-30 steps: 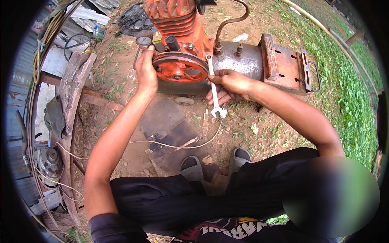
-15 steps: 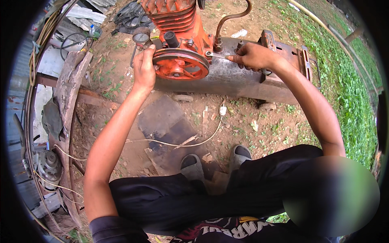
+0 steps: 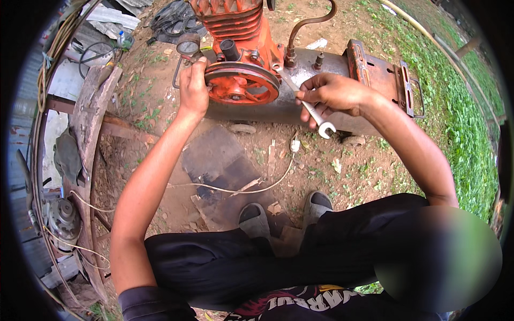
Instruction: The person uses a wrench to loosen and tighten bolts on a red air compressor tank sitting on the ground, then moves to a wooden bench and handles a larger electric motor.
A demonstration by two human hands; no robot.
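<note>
An orange compressor pump (image 3: 236, 28) with cooling fins sits on a grey metal tank (image 3: 251, 113). My left hand (image 3: 194, 92) grips the left rim of its orange pulley wheel (image 3: 256, 73), with some fingers hidden behind the rim. In my right hand (image 3: 338, 95) is a silver combination wrench (image 3: 324, 127), held around the middle of its shank. The wrench's ring end meets the pump's base just right of the wheel, where the fastener under it is hard to make out. Its open jaw points down toward me.
A pressure gauge (image 3: 187, 46) stands beside my left hand. A curved pipe (image 3: 310, 21) rises from the tank, and a rusty bracket (image 3: 379, 75) sits on its right end. A pale cable with a plug (image 3: 294, 145) lies on the dirt. Wooden boards (image 3: 88, 115) line the left side.
The wrench has swung from nearly level to slanting down toward me, its open jaw now showing. My right hand has shifted slightly down and left. My left hand stays on the wheel.
</note>
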